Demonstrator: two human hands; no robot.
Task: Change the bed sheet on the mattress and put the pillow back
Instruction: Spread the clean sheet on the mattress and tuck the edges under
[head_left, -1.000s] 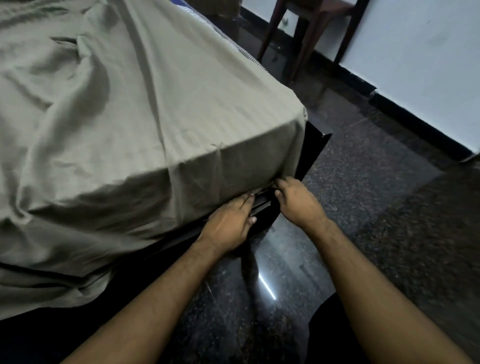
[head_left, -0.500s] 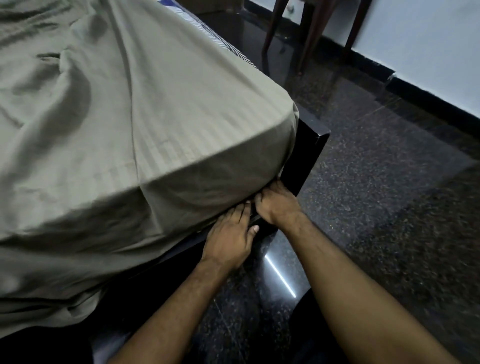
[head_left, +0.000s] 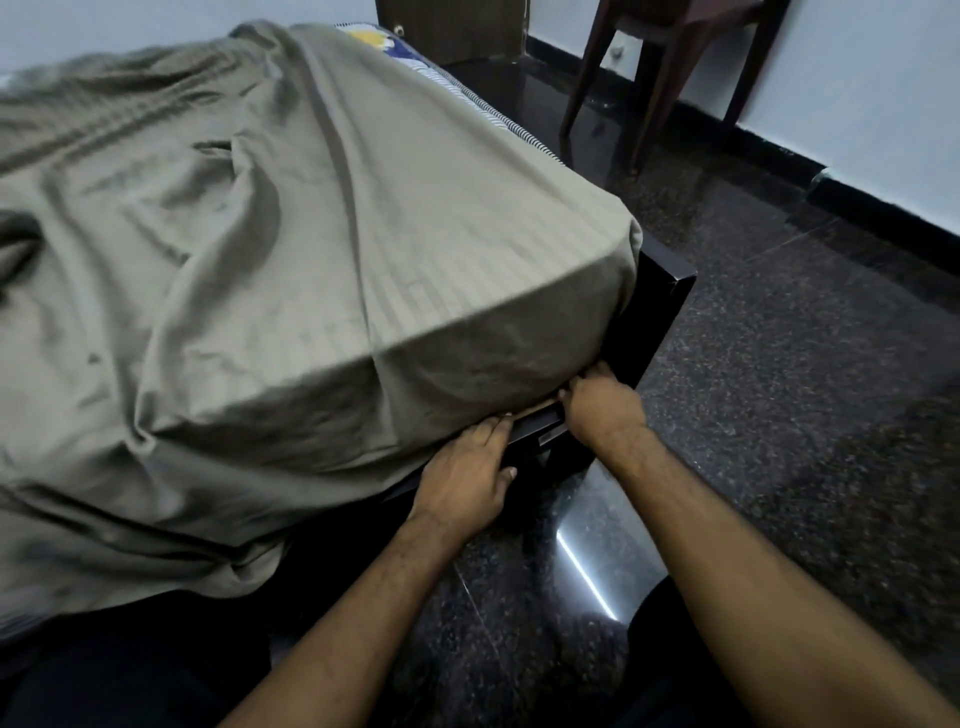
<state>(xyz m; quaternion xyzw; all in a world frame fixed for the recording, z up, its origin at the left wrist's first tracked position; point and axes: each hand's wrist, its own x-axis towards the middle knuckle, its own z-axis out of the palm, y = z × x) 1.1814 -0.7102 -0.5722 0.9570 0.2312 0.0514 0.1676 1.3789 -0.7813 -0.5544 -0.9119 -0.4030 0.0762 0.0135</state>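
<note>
Both hands tucking sheet under mattress corner.

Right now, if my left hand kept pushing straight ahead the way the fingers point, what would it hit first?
Probably the olive bed sheet under the mattress edge: the left hand already has its fingertips there, above the dark bed frame. Depth beyond is hidden.

Olive sheet pulled over the mattress corner

The striped olive-grey bed sheet covers the mattress, taut at the near corner, rumpled and hanging loose to the left; a patterned strip of mattress shows along the far edge.
</note>
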